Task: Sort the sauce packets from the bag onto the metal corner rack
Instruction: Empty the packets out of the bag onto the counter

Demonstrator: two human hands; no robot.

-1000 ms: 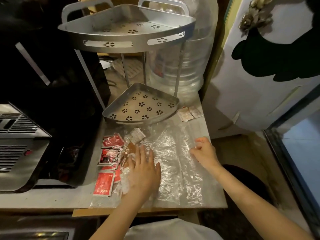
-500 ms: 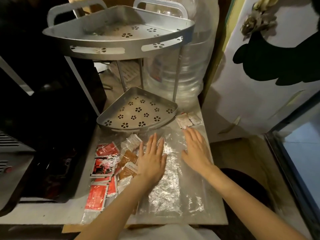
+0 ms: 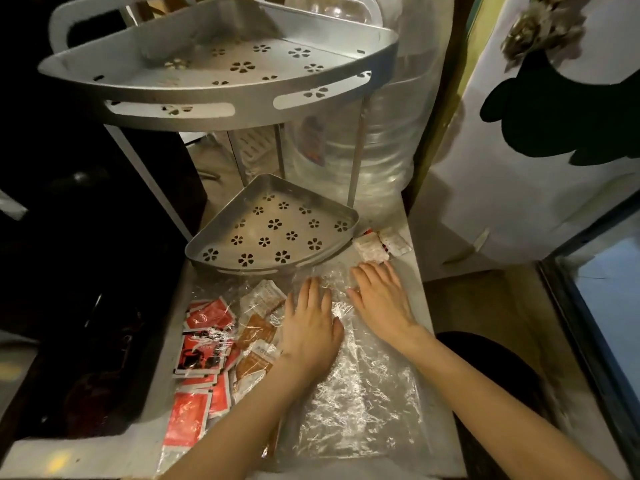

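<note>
A clear plastic bag (image 3: 363, 403) lies flat on the counter. Inside its left part sit several red sauce packets (image 3: 204, 341), brown packets (image 3: 254, 351) and a whitish packet (image 3: 265, 296). My left hand (image 3: 310, 327) lies flat on the bag beside the brown packets, fingers straight. My right hand (image 3: 381, 296) presses flat on the bag's far right part. Two pale packets (image 3: 381, 245) lie on the counter just beyond my right hand. The metal corner rack has an upper shelf (image 3: 214, 81) and a lower shelf (image 3: 273, 226), both holding nothing.
A large clear water jug (image 3: 388, 140) stands behind the rack. A dark appliance (image 3: 86, 237) fills the left side. A white fridge door (image 3: 536, 133) is on the right, with a drop to the floor past the counter edge (image 3: 436, 341).
Both hands slid forward over the bag toward the rack. My right hand went from curled at the bag's right edge to lying flat near the pale packets.
</note>
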